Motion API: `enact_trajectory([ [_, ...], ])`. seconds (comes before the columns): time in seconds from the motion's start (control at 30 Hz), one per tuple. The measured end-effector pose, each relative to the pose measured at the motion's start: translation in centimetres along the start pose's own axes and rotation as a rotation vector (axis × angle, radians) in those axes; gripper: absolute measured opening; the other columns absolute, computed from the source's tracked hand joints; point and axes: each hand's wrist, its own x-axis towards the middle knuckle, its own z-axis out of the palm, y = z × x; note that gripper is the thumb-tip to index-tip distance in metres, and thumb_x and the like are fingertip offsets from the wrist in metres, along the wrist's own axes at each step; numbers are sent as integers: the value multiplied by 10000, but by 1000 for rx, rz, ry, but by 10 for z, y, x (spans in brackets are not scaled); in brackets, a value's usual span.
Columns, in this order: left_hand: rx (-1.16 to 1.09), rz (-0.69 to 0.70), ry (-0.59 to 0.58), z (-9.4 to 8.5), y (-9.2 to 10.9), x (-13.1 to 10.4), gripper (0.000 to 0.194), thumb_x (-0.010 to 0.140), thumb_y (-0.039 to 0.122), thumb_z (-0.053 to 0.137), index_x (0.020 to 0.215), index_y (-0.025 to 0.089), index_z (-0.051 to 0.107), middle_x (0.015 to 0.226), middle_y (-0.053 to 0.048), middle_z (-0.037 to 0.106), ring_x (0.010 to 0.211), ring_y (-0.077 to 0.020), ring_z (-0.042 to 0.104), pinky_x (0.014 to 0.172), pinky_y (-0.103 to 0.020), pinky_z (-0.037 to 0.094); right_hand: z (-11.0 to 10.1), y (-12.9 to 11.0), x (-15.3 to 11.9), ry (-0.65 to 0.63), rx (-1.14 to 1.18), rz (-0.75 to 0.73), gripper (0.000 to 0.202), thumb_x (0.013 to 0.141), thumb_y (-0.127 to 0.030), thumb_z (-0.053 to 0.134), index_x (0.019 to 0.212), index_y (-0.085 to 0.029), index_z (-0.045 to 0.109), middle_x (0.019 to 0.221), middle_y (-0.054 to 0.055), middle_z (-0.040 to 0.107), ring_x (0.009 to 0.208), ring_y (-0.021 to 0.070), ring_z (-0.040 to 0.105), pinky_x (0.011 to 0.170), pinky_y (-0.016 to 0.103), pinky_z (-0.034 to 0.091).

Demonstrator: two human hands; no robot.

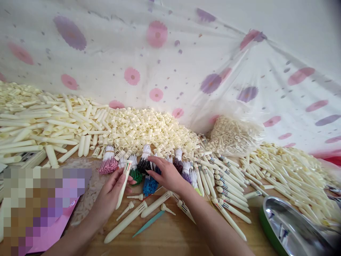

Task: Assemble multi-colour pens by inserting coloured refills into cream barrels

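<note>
My left hand [110,188] is closed around a cream multicolour pen barrel [123,188], tilted with its slotted end up; coloured strips show in the slots. My right hand [170,176] reaches over the banded refill bundles, its fingers apart, close to the black bundle [144,164] and the blue bundle [149,185]. Whether a fingertip touches a refill I cannot tell. Beside them stand a pink bundle [108,165], a green bundle [136,175] and a purple bundle [186,176]. Below my hands lie loose barrels [125,223], small cream plug-like pieces and a pointed teal piece [148,223].
Slotted cream sleeves [151,128] are heaped at the back, long barrels [61,121] to the left. On the right are rows of pens [231,192], a bag of small parts [234,135], a cream pile [287,174] and a green-sided metal tray [269,220]. A flowered sheet [106,53] hangs behind.
</note>
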Motion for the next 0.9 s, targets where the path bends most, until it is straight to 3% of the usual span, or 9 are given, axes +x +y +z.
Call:
enact_trajectory([
  [0.13, -7, -3, -55, 16, 10, 3, 346, 719, 499, 625, 927, 226, 583, 772, -6, 668, 713, -214, 680, 579, -291, 548, 10, 0, 1, 6, -31, 84, 319, 845, -277, 573, 1150, -189, 542, 1074, 98, 661, 977, 211, 630, 832, 334, 484],
  [0.27, -19, 46, -79, 31, 12, 11, 330, 735, 481, 601, 938, 226, 547, 773, 4, 632, 843, -235, 679, 532, -263, 553, 20, -2, -1, 141, 19, 148, 189, 816, -212, 596, 1004, -198, 614, 961, 66, 695, 893, 198, 650, 789, 313, 493],
  [0.5, 8, 83, -28, 35, 5, 21, 343, 712, 504, 622, 898, 225, 555, 732, 27, 600, 661, -180, 663, 435, -237, 526, 19, 0, -4, 259, 146, 91, 217, 851, -193, 508, 1053, -201, 588, 1021, 65, 673, 956, 176, 619, 832, 308, 484],
  [0.7, -4, 71, -37, 32, 0, 23, 349, 725, 507, 614, 920, 225, 552, 725, 14, 587, 798, -224, 664, 449, -232, 537, 9, -6, 7, 60, 32, 36, 282, 803, -203, 603, 1084, -184, 585, 1051, 80, 670, 961, 209, 626, 838, 327, 481],
  [0.8, -11, 62, -45, 31, 1, 23, 353, 733, 496, 609, 943, 218, 553, 729, 8, 586, 872, -249, 653, 474, -245, 549, 7, -12, 12, 14, -16, 111, 258, 805, -186, 599, 1062, -171, 601, 1001, 91, 687, 915, 228, 643, 796, 349, 494],
  [0.9, -24, 51, -66, 32, 1, 23, 359, 733, 498, 610, 944, 212, 560, 734, 6, 585, 915, -266, 643, 509, -268, 568, 6, -11, 13, 29, 89, 214, 250, 771, -174, 636, 1020, -180, 618, 988, 70, 696, 916, 215, 648, 803, 339, 495],
])
